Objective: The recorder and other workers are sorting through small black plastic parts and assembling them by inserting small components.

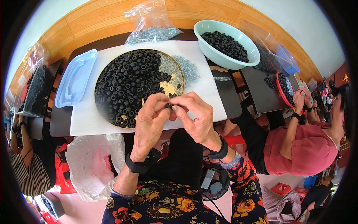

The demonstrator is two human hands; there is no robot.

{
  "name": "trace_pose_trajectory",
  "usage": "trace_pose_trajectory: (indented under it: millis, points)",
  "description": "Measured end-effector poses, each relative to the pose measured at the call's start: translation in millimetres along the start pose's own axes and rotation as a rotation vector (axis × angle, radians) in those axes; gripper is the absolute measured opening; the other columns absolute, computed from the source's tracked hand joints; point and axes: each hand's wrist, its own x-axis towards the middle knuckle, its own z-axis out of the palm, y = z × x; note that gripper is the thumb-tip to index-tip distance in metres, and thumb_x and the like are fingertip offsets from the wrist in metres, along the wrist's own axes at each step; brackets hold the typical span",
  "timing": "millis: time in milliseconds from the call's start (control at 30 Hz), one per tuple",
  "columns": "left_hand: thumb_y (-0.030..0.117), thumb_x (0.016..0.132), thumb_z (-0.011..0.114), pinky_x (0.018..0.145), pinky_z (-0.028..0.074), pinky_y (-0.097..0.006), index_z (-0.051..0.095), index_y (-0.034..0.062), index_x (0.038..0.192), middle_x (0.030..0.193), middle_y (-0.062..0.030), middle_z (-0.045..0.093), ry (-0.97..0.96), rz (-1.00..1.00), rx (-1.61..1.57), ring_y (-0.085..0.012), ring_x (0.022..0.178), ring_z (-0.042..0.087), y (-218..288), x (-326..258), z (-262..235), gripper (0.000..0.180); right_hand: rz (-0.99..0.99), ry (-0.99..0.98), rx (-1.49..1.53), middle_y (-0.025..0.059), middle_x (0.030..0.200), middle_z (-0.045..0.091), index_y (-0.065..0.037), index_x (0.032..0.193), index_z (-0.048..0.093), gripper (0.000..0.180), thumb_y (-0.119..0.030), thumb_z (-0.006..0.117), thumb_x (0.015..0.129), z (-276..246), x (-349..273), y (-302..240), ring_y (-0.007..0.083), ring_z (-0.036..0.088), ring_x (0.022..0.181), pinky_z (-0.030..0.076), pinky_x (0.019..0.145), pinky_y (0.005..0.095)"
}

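Over the near edge of a round gold tray [169, 88], my left hand [151, 119] and my right hand [195, 114] meet. Fingertips of both are closed around one small black hollow piece [169, 105], whose far side my fingers partly cover. The tray holds a thick spread of similar black hollow pieces [125, 84], like short tubes with a round opening. Small clear pieces [167, 64] lie at its far right, and more clear pieces [190, 71] are heaped just outside the rim. A white sheet [84, 121] lies beneath the tray.
A blue plastic lid [76, 78] lies left of the tray. Behind stand a clear bag [154, 31] of small pieces and a mint-green basin [203, 28] of black pieces. A person in red [298, 149] works over a red bowl [280, 89] at right. A white-lined bin [87, 160] stands below.
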Motion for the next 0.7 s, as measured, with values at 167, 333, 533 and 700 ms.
trace_pose_trajectory:
  millis: [167,333,533,700]
  points:
    - [-0.004,0.088,0.050,0.075,0.049,-0.025,0.055,-0.0030,0.107,0.089,-0.0075,0.064,0.020,0.008,0.025,-0.0123,0.079,0.062,-3,-2,2,0.020,0.030,-0.060,-0.035,0.0087,0.085,0.060,0.000,0.100,0.064,0.019,0.006,0.063,0.082,-5,-4,4,0.0151,0.065,0.068,0.052,0.060,0.0263]
    - [-0.001,0.088,0.051,0.078,0.049,-0.026,0.059,-0.0017,0.109,0.091,-0.0067,0.064,-0.002,-0.020,-0.090,-0.0123,0.080,0.061,-4,-5,0,0.022,0.344,0.048,0.444,0.0064,0.091,0.061,0.004,0.106,0.063,0.017,0.004,0.056,0.090,-7,-10,5,0.0121,0.062,0.083,0.051,0.075,0.0242]
    - [0.001,0.089,0.052,0.079,0.050,-0.027,0.060,-0.0007,0.110,0.094,-0.0073,0.065,-0.049,-0.041,-0.230,-0.0126,0.081,0.061,-11,-7,1,0.022,0.443,-0.040,0.478,0.0084,0.097,0.062,0.006,0.111,0.060,0.020,0.002,0.053,0.093,-18,-12,4,0.0113,0.061,0.086,0.050,0.080,0.0235]
    - [0.001,0.090,0.052,0.079,0.051,-0.027,0.060,-0.0003,0.109,0.096,-0.0077,0.064,-0.073,-0.081,-0.274,-0.0130,0.080,0.061,-15,-11,6,0.021,0.471,-0.045,0.532,0.0091,0.100,0.063,0.006,0.110,0.062,0.019,0.003,0.053,0.092,-27,-17,7,0.0110,0.061,0.087,0.050,0.079,0.0236]
